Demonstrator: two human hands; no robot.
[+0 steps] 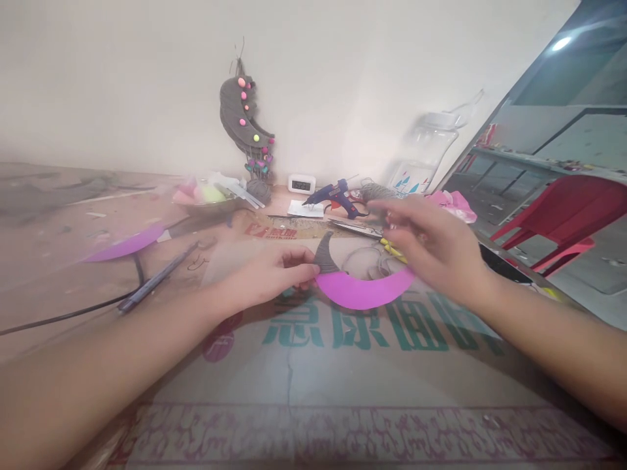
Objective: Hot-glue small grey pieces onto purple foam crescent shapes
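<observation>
My left hand pinches the left end of a purple crescent, which looks like card or foam. Grey yarn is wound round that end, forming a curved horn. Beyond the crescent's right tip is my right hand, smeared by motion, its fingers bent together; what they hold, if anything, I cannot make out. Loose loops of grey strand lie behind the crescent, close to scissors with yellow handles.
A blue glue gun stands behind the scissors, near a small white clock. A finished grey yarn crescent with pompoms hangs on the wall. At left lie a pen and a purple piece. A clear jar stands right.
</observation>
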